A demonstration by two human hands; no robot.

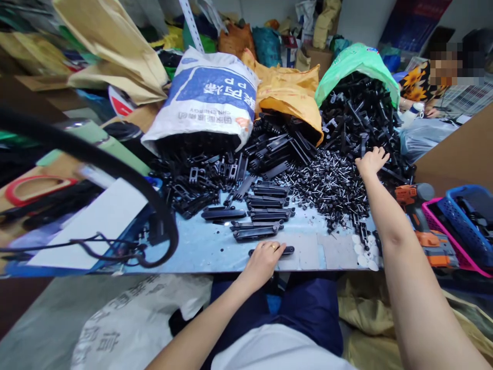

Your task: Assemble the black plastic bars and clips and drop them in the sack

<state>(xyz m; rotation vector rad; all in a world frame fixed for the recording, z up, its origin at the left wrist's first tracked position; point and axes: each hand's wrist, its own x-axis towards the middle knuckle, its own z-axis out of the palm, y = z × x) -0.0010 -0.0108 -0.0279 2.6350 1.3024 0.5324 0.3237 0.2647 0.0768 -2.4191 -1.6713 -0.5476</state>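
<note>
My left hand [262,263] is closed over a long black plastic part [288,251] at the table's front edge; the part's right end sticks out past the fingers. Just beyond it lies a row of similar long black assembled parts [257,232]. My right hand [372,162] is stretched out to the far right, fingers apart, at the edge of a heap of black plastic clips [342,118]. Nothing shows in that hand, though its underside is hidden. Beside it spreads a pile of small black-headed metal pins [327,180].
A white sack [210,97], an orange sack [288,87] and a green sack [356,64] spill black parts. At right lie an orange cordless drill [421,221] and a blue basket [470,216]. A thick black cable [127,169] arcs across the left. Another person [419,87] sits far right.
</note>
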